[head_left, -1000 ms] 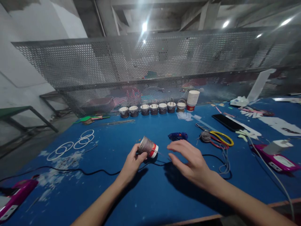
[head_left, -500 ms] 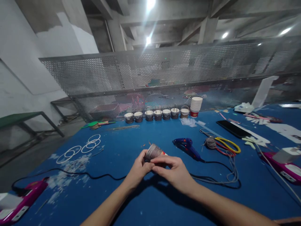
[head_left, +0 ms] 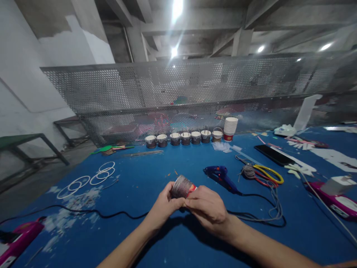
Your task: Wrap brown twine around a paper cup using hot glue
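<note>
A small paper cup (head_left: 182, 187), wound with grey yarn and showing a strip of red, lies tilted between my hands just above the blue table. My left hand (head_left: 164, 204) is closed around its left side, thumb along the near edge. Against the cup's right end, my right hand (head_left: 208, 209) has its fingers pressed together; what they pinch is hidden. From a small ball of grey yarn (head_left: 248, 171) on the right, loose strands (head_left: 279, 204) run back toward my right wrist. A blue glue gun (head_left: 221, 178) lies beyond my right hand.
Several wrapped cups (head_left: 195, 137) line the back near a stack of paper cups (head_left: 230, 128). White rings (head_left: 104, 173) lie left. Yellow-handled scissors (head_left: 269, 173) and a black phone (head_left: 273, 154) lie right. A black cable (head_left: 108, 216) crosses the table; a perforated metal screen (head_left: 125, 89) stands behind.
My right hand has turned and curled its fingers under the cup's near end, where they had pinched above it. More of the cup's red strip shows. The view has shifted slightly.
</note>
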Motion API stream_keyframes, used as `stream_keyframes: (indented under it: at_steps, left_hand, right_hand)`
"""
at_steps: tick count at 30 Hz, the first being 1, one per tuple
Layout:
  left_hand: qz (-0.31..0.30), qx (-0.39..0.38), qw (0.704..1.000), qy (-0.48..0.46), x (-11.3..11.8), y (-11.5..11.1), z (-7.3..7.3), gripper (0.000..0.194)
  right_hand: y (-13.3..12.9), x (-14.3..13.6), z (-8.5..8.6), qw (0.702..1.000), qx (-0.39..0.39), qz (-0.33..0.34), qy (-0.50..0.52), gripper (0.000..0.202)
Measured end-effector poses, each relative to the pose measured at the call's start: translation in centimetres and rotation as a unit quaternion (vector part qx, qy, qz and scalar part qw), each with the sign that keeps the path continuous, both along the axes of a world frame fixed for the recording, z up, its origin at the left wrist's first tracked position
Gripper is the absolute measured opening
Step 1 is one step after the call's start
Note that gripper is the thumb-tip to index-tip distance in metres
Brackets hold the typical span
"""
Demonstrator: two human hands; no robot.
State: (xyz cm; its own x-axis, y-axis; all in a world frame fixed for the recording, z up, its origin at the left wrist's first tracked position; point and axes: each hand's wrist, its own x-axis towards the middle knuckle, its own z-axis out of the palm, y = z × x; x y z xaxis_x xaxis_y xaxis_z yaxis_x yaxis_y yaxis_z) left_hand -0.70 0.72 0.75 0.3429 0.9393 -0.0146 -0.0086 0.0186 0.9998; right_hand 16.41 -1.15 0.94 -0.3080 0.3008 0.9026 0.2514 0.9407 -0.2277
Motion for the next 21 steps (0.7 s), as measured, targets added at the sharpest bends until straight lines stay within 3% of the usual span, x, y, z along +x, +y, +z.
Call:
stream_keyframes:
  at_steps: [4,7,10,13,16,21]
  left_hand:
    - [-0.034,0.001,0.999,0.023,-0.3,0.4,-0.6,0.038]
    - [-0.073,-0.019,0.995,0.059,-0.4,0.3,-0.6,0.047]
    - [-0.089,-0.003,0.993,0.082,-0.3,-0.1,-0.3,0.055]
    - [-0.04,0.071,0.992,0.101,-0.2,-0.4,0.2,0.057]
    - [0.02,0.148,0.979,0.137,0.1,-0.4,0.4,0.06]
    - [0.045,0.112,0.982,0.145,0.5,0.0,0.5,0.045]
  right_hand:
    - [-0.1,0.5,0.1,0.983,-0.174,0.038,-0.047,0.019]
    - [-0.7,0.7,0.3,0.943,-0.315,0.086,-0.061,0.021]
    - [-1.5,0.6,0.6,0.907,-0.4,0.113,-0.069,0.02]
    - [-1.8,0.5,0.7,0.908,-0.403,0.093,-0.07,0.023]
    - [-1.1,1.1,0.9,0.922,-0.386,0.026,0.01,0.025]
    - [1.2,2.8,1.1,0.917,-0.358,-0.062,0.165,0.036]
